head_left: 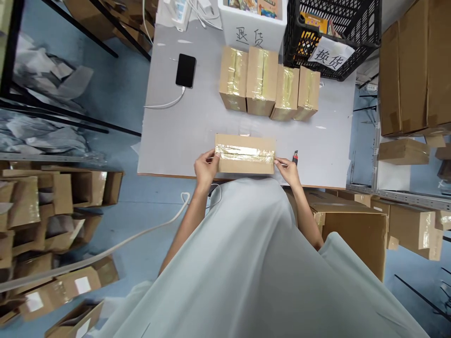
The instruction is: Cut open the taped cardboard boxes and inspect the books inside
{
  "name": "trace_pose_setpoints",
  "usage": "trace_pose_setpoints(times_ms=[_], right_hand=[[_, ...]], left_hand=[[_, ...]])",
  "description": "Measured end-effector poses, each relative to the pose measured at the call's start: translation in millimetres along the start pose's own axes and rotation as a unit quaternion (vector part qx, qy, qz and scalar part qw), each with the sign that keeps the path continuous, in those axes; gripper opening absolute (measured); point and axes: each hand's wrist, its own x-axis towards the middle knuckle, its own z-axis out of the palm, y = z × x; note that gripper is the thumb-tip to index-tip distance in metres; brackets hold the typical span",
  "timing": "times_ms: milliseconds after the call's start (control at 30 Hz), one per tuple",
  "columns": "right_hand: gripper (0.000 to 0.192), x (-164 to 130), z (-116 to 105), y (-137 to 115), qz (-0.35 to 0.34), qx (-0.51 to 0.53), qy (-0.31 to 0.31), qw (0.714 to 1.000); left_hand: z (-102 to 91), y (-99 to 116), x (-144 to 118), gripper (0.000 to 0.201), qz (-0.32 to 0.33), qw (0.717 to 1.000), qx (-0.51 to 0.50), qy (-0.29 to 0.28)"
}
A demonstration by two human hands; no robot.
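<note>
A taped cardboard box [244, 166] lies lengthwise near the front edge of the table, with shiny clear tape along its top. At its left end, my left hand [206, 170] grips the side, thumb on the near face. My right hand [288, 172] is closed at the opposite end, its thumb and finger pinched at the box's right edge, by the end of the tape. Just beyond my right hand rests a red and black utility knife [295, 158]. The undersides of my fingers are hidden.
Several taped boxes [262, 84] stand in a row at the back. Behind them are a white bin [252, 28] and a black crate [338, 61]. A phone [185, 71] with a cable lies at the left. Open cartons [355, 234] crowd the floor at right.
</note>
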Motion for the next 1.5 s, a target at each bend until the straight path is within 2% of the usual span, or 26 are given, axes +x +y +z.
trace_pose_setpoints(times_ms=[133,233,300,400,500,567,733,867,933,1067,1133,1267,1367,1500], right_hand=[[0.041,0,0,-3,0.003,-0.033,0.006,0.999],[0.045,-2,1,-9,0.002,-0.070,0.002,0.998],[0.060,-6,1,-10,-0.001,-0.090,-0.015,0.996],[0.096,-14,-1,-4,0.014,-0.089,-0.050,0.995],[0.133,-20,2,14,0.070,-0.065,-0.075,0.993],[0.140,-22,7,28,0.112,-0.044,-0.080,0.990],[0.117,-21,23,45,0.134,0.015,-0.071,0.988],[0.085,-18,20,39,0.089,0.031,-0.066,0.993],[0.066,-14,16,32,0.053,0.023,-0.055,0.997],[0.043,-2,8,17,0.021,-0.024,0.018,0.999],[0.038,5,8,11,0.022,-0.043,0.031,0.998],[0.035,13,12,10,0.040,-0.061,0.005,0.997],[0.038,12,16,20,0.049,-0.045,-0.013,0.998],[0.050,2,20,38,0.087,-0.021,-0.011,0.996]], left_hand=[[-0.8,0,-1,0.047,0.001,1.000,0.000,-0.003],[0.0,0,1,0.049,0.000,1.000,0.010,-0.005],[0.4,-2,1,0.053,0.002,1.000,0.008,-0.008],[1.0,-11,-4,0.063,-0.014,1.000,-0.009,0.002],[3.5,-25,-12,0.075,-0.054,0.997,-0.047,0.018],[6.6,-34,-17,0.086,-0.089,0.992,-0.085,-0.002],[12.2,-50,-21,0.099,-0.165,0.973,-0.147,-0.064],[6.4,-45,-14,0.103,-0.134,0.977,-0.149,-0.069],[1.8,-36,-9,0.099,-0.116,0.980,-0.149,-0.070],[-5.0,-15,1,0.070,-0.068,0.985,-0.127,-0.091],[-6.5,-9,4,0.066,-0.052,0.988,-0.110,-0.091],[-5.0,-8,5,0.062,-0.071,0.987,-0.105,-0.098],[-1.1,-16,1,0.059,-0.069,0.986,-0.118,-0.101],[3.7,-36,-8,0.058,-0.047,0.993,-0.099,-0.054]])
